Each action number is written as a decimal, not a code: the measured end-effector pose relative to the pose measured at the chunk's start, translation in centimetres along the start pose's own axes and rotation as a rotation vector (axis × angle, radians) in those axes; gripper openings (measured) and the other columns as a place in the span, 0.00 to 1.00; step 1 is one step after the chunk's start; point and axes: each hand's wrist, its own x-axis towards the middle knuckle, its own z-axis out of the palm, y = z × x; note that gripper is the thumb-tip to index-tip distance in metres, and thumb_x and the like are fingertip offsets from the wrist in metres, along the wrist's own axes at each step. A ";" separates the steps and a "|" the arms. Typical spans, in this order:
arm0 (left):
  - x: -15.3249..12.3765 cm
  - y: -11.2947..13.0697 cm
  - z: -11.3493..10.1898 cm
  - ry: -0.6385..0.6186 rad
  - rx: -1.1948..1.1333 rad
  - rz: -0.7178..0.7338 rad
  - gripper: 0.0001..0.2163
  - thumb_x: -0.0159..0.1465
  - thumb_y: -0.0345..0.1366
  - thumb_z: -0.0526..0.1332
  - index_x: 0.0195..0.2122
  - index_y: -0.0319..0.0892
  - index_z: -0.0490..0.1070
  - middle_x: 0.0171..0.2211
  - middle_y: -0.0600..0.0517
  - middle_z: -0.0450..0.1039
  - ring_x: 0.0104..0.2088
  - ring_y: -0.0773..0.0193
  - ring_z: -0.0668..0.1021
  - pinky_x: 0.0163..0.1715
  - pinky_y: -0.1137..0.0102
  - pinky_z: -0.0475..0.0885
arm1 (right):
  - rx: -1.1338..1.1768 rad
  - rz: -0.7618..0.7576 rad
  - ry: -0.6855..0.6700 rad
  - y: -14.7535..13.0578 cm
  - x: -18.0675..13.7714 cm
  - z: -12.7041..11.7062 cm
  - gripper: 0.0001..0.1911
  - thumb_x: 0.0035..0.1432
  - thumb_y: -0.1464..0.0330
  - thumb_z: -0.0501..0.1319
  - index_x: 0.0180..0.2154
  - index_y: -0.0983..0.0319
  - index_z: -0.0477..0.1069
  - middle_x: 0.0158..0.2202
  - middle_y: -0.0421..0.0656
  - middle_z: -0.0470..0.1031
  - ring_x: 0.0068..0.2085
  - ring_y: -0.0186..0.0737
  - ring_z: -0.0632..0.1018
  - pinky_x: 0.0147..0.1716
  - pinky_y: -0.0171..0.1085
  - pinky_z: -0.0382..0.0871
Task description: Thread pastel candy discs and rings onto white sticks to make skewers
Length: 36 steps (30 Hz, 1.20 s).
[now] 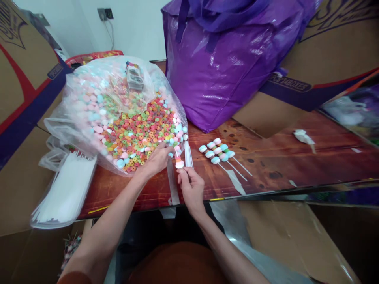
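Note:
My right hand (191, 188) pinches a thin white stick with a few candies threaded on it, the candy skewer (179, 162) standing upright near the table's front edge. My left hand (158, 158) reaches into the mouth of a big clear plastic bag (89, 102) full of coloured ring candies and pastel marshmallows (136, 134), its fingers curled round a small candy at the heap's edge. Three finished candy skewers (217, 152) lie side by side on the brown wooden table (281, 157) to the right of my hands.
A clear bag of white sticks (66, 189) lies at the table's left front corner. A large purple tote bag (225, 63) stands behind, with cardboard boxes (334, 43) at right and left. Narrow clear wrappers (188, 154) lie by my hands. A crumpled white scrap (303, 137) sits far right.

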 end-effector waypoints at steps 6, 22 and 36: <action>-0.3 -0.6 1.3 0.081 0.003 0.094 0.16 0.59 0.22 0.53 0.41 0.43 0.77 0.43 0.45 0.71 0.44 0.56 0.74 0.47 0.62 0.72 | -0.005 0.003 0.006 0.1 0.0 0.0 0.16 0.64 0.58 0.58 0.29 0.61 0.71 0.20 0.35 0.64 0.22 0.32 0.65 0.24 0.33 0.60; -2.5 -0.3 0.5 0.179 0.023 -0.041 0.20 0.62 0.26 0.56 0.56 0.42 0.69 0.46 0.44 0.74 0.43 0.56 0.77 0.44 0.63 0.73 | 0.021 -0.002 0.017 0.2 0.0 0.0 0.16 0.64 0.59 0.59 0.28 0.62 0.70 0.20 0.35 0.65 0.23 0.32 0.67 0.25 0.33 0.60; -1.1 -1.2 -0.2 0.258 -0.268 -0.334 0.15 0.62 0.26 0.57 0.48 0.37 0.77 0.42 0.45 0.81 0.40 0.57 0.80 0.45 0.64 0.74 | 0.049 0.009 0.016 0.0 -0.1 0.0 0.15 0.64 0.59 0.59 0.28 0.62 0.70 0.20 0.34 0.64 0.22 0.30 0.64 0.24 0.32 0.58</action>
